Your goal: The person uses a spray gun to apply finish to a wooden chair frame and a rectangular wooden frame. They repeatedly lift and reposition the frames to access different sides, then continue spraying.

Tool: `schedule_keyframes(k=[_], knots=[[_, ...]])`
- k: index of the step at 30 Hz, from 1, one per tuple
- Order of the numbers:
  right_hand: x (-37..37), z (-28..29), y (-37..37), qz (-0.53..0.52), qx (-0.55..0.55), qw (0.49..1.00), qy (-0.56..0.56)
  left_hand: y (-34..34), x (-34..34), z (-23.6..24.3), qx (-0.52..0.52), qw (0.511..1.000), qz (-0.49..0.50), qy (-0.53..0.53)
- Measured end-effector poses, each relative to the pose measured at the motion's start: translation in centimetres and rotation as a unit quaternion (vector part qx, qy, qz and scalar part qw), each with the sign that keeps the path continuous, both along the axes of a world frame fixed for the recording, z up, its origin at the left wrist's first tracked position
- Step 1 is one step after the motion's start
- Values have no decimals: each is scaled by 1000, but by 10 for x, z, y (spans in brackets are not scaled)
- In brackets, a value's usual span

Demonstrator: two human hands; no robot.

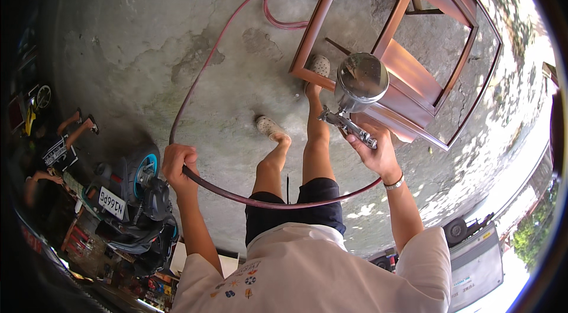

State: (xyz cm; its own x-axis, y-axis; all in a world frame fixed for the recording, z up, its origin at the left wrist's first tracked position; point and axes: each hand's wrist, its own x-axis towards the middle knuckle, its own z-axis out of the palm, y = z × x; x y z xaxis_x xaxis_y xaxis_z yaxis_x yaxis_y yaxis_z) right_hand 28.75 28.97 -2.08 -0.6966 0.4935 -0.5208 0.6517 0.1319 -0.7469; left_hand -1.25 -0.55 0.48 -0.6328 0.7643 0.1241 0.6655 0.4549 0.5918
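My right hand point(378, 153) is wrapped round a metal spray gun point(349, 125), whose round silver cup point(362, 79) stands on top. Beside and beyond the gun is a reddish-brown wooden frame piece point(408, 70) with open panels, resting on the concrete. The cup hides part of the frame's near edge. In my left hand point(179, 166) is a dark red hose point(266, 201), gripped in a closed fist. From that fist the hose sags across in front of my body toward my right forearm, and its other stretch runs off along the ground.
Loops of the hose lie on the cracked concrete floor point(142, 47) ahead. A parked motorcycle point(142, 189) stands to my left, with another person point(56, 147) past it. At the lower right is a grey vehicle point(479, 265). My feet in clogs point(269, 126) are near the frame.
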Motion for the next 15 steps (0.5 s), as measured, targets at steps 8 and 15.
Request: schedule_keyframes(k=[8, 15], knots=[[-58, -40, 103, -96, 134, 986, -11, 9, -3, 3, 16, 999, 44, 10], [-108, -82, 247, -162, 229, 960, 14, 54, -9, -2, 1, 998, 65, 6]])
